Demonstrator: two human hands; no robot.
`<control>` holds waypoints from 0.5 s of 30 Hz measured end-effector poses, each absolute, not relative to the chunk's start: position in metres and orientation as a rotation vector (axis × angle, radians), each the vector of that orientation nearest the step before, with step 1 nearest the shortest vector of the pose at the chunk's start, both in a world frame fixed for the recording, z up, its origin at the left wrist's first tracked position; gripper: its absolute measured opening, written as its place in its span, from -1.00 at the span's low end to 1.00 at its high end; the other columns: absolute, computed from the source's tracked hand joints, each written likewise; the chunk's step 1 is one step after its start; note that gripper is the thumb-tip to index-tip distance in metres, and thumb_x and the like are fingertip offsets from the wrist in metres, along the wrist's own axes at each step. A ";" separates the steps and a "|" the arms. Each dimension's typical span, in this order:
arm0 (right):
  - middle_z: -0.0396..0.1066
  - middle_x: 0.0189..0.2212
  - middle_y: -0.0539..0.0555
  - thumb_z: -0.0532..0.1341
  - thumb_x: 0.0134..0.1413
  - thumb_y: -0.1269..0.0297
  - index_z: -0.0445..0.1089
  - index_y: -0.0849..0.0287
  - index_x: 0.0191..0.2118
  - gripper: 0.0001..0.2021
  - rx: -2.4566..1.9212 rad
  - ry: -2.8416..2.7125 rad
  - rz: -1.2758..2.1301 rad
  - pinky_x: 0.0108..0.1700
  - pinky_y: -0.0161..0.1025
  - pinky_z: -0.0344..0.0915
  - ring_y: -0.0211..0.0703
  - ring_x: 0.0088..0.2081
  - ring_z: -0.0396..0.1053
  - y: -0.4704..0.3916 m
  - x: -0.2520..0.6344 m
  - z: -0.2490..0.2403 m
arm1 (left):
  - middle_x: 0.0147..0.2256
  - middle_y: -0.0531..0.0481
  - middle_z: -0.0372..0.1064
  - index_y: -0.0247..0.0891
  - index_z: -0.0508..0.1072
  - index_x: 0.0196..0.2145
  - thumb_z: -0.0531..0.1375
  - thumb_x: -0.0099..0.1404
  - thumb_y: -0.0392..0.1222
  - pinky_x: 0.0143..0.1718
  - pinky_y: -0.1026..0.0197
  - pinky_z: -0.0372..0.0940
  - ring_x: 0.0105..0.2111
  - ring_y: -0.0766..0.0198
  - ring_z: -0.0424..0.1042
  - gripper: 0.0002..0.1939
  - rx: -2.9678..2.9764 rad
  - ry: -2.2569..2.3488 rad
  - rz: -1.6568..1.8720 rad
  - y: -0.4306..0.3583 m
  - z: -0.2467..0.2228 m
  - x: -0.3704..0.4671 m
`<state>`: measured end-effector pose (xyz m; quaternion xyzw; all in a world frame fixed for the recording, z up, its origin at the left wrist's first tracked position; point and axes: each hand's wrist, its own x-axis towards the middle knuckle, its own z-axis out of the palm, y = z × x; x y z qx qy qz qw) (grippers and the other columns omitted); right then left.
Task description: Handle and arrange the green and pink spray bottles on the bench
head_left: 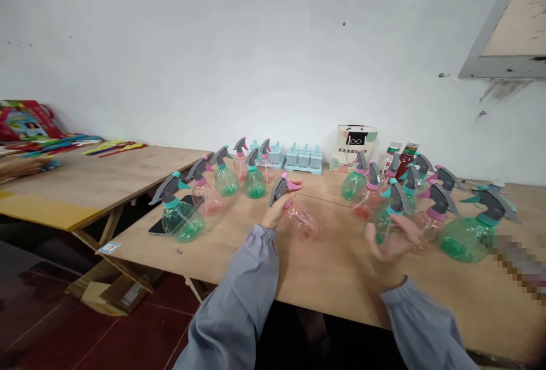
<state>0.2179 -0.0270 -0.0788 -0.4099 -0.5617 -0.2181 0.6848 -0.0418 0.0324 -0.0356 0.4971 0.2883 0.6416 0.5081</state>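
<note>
Near the middle of the table, my left hand (277, 212) is wrapped round the neck of a clear pink spray bottle (302, 222) with a grey and pink trigger head. The bottle leans, its base toward the right. My right hand (396, 238), a little blurred, is raised with its fingers apart and nothing in them. It partly covers a green spray bottle (383, 222) with a grey and turquoise head; whether they touch I cannot tell. Just right of that hand stand another pink spray bottle (426, 227) and a larger green spray bottle (467, 239).
More spray bottles stand at the left, among them a green one (183, 222) beside a dark phone (158, 227). Pale blue popsicle moulds (303, 159) and a printed paper bag (353, 148) are by the wall. A second table (128, 171) at left holds coloured strips.
</note>
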 end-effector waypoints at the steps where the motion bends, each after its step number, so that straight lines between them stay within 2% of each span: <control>1: 0.14 -0.01 0.19 0.32 0.09 0.15 0.06 0.05 0.14 -0.42 -0.980 -1.159 -0.546 0.06 0.25 0.32 0.14 0.05 0.25 -0.029 0.234 -0.077 | -0.12 -0.09 0.57 -0.17 0.59 -0.22 0.34 0.00 -0.12 -0.15 0.17 0.37 0.01 0.04 0.48 -0.67 1.176 0.668 1.532 0.032 -0.034 -0.042; 5: 0.12 0.12 0.33 0.27 0.13 -0.05 0.01 0.13 0.25 -0.30 -1.263 -1.190 -0.449 0.16 0.37 0.20 0.29 0.17 0.18 -0.030 0.271 -0.084 | -0.15 -0.11 0.58 -0.20 0.58 -0.24 0.29 -0.12 -0.23 -0.30 0.25 0.35 -0.01 0.05 0.50 -0.61 1.132 0.620 1.460 0.029 -0.028 -0.040; 8: 0.17 0.13 0.42 0.19 0.12 -0.23 -0.01 0.29 0.30 -0.16 -1.367 -1.299 -0.372 0.16 0.40 0.19 0.35 0.18 0.19 -0.024 0.267 -0.100 | -0.15 -0.12 0.59 -0.21 0.56 -0.19 0.25 -0.18 -0.24 -0.51 0.35 0.20 -0.06 0.06 0.52 -0.52 1.086 0.633 1.402 0.026 -0.026 -0.041; 10: 0.21 0.10 0.45 0.15 0.15 -0.25 0.01 0.36 0.29 -0.16 -1.369 -1.380 -0.376 0.15 0.38 0.20 0.35 0.16 0.21 -0.020 0.255 -0.109 | -0.15 -0.13 0.59 -0.22 0.54 -0.17 0.24 -0.20 -0.25 -0.55 0.38 0.15 -0.05 0.05 0.53 -0.48 1.062 0.622 1.370 0.025 -0.025 -0.042; 15: 0.23 0.08 0.44 0.13 0.20 -0.18 0.04 0.36 0.28 -0.23 -1.250 -1.635 -0.328 0.16 0.31 0.22 0.28 0.14 0.22 -0.010 0.213 -0.115 | -0.15 -0.16 0.59 -0.27 0.51 -0.22 0.24 -0.20 -0.26 -0.51 0.36 0.20 -0.04 0.01 0.53 -0.54 1.040 0.595 1.329 0.025 -0.027 -0.044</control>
